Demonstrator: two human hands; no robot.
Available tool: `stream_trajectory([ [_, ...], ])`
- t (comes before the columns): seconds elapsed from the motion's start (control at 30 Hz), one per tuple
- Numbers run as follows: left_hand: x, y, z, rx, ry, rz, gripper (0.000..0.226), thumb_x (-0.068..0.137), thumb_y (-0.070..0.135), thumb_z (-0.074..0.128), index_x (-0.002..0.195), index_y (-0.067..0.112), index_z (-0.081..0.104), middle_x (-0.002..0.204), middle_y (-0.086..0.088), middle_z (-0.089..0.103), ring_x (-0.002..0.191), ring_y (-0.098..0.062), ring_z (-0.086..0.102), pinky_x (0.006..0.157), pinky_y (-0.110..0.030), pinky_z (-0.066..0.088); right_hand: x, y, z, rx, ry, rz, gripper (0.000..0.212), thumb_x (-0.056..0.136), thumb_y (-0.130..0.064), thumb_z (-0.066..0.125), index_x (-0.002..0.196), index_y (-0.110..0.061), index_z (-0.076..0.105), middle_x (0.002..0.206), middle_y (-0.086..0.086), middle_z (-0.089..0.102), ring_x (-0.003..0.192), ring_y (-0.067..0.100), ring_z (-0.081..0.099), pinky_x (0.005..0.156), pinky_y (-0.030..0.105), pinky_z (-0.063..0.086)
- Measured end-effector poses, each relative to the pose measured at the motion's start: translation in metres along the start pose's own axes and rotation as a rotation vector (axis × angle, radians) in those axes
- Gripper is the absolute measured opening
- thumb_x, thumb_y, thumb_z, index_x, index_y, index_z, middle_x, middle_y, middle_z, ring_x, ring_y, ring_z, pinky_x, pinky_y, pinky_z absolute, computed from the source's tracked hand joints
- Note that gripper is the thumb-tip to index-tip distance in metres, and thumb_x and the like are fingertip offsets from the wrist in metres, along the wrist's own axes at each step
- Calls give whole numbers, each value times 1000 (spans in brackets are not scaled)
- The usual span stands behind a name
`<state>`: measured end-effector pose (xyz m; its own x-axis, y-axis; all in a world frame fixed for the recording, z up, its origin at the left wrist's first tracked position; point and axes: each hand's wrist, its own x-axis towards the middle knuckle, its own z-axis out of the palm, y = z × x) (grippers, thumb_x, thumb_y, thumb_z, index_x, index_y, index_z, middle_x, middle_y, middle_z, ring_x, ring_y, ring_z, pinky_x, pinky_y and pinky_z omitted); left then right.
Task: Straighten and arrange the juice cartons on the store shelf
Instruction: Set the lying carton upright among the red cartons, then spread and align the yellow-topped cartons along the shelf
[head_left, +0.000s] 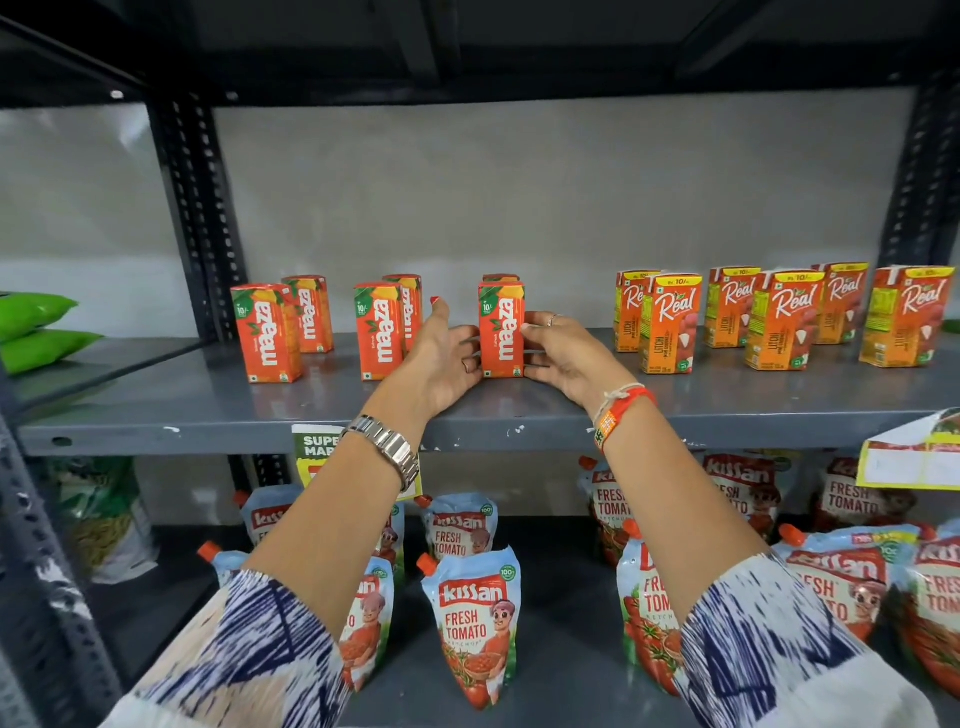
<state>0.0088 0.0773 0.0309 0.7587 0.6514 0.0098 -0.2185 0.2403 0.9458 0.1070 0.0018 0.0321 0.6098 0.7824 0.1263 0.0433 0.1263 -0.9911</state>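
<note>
Orange Maaza juice cartons stand upright in pairs on the grey metal shelf (218, 410): a left pair (266, 332), a middle pair (379, 330) and a right front carton (502, 329) with another behind it. My left hand (441, 358) and my right hand (563, 356) press on either side of the right front carton, fingers touching its lower sides. Several orange Real litchi cartons (784, 318) stand staggered on the right part of the shelf.
Kissan tomato ketchup pouches (475, 618) fill the shelf below. Green packets (36, 330) lie on the neighbouring shelf at left. Perforated uprights (200, 218) frame the bay. A yellow price tag (909, 457) hangs from the shelf lip at right.
</note>
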Motion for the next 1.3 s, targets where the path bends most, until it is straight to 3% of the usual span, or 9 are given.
stream_trajectory([
  [0.47, 5, -6, 1, -19, 123, 77, 70, 92, 58, 21, 131, 6, 44, 134, -11, 49, 118, -22, 52, 102, -34, 40, -1, 6, -2, 29, 63, -26, 38, 98, -15, 41, 135, -8, 43, 126, 16, 56, 116, 26, 54, 95, 37, 47],
  [0.57, -3, -6, 5, 135, 260, 229, 62, 93, 54, 28, 136, 12, 40, 139, -7, 46, 124, -16, 47, 104, -19, 34, -1, 6, -11, 40, 214, -144, 34, 94, -11, 45, 127, -11, 50, 112, 10, 60, 109, 24, 55, 89, 33, 49],
  [0.63, -12, -5, 12, 146, 355, 482, 46, 97, 36, 34, 131, 8, 47, 126, -3, 54, 105, -6, 54, 80, 2, 36, -6, 2, -22, 104, 325, -263, 20, 90, -6, 47, 105, -15, 58, 86, 3, 59, 89, 19, 57, 74, 27, 50],
  [0.8, -22, -19, 42, 31, 414, 852, 25, 89, 6, 39, 96, 12, 62, 99, -8, 64, 93, -17, 59, 86, -29, 46, -18, 3, -78, 180, 715, -402, 18, 79, -10, 48, 73, -23, 60, 76, 6, 67, 67, 18, 61, 68, 35, 55],
  [0.9, -11, -28, 67, 81, 293, 764, 22, 89, 6, 40, 88, 13, 60, 90, -8, 61, 84, -19, 54, 73, -27, 44, -18, 5, -111, 64, 895, -362, 21, 81, -18, 50, 95, -16, 65, 91, 4, 66, 84, 22, 62, 85, 40, 52],
  [1.0, 5, -33, 98, 146, 183, 488, 17, 88, 28, 43, 82, 21, 57, 86, -2, 58, 89, -22, 52, 82, -34, 46, -12, 9, -134, -36, 755, -245, 34, 86, -10, 44, 117, -12, 57, 91, 4, 58, 79, 18, 54, 77, 34, 47],
  [1.1, 12, -37, 126, 114, 74, 158, 52, 95, 43, 30, 135, 12, 40, 130, -12, 50, 112, -19, 55, 93, -32, 44, -10, 6, -145, -37, 495, -104, 42, 92, -6, 34, 130, -15, 46, 87, 5, 55, 73, 16, 51, 58, 25, 41],
  [1.2, 13, -43, 143, 62, -1, 40, 66, 96, 49, 20, 139, 0, 30, 97, -13, 57, 64, -11, 63, 60, -20, 50, -11, 3, -147, 21, 327, -52, 40, 96, -4, 30, 132, -10, 46, 102, 12, 61, 85, 21, 62, 69, 28, 50],
  [1.3, 21, -49, 152, -17, -35, 2, 70, 94, 55, 15, 134, 2, 38, 118, -19, 57, 102, -19, 59, 88, -29, 46, -9, -1, -149, 5, 264, -74, 32, 96, -3, 33, 112, -4, 60, 85, 7, 60, 73, 15, 57, 69, 27, 48],
])
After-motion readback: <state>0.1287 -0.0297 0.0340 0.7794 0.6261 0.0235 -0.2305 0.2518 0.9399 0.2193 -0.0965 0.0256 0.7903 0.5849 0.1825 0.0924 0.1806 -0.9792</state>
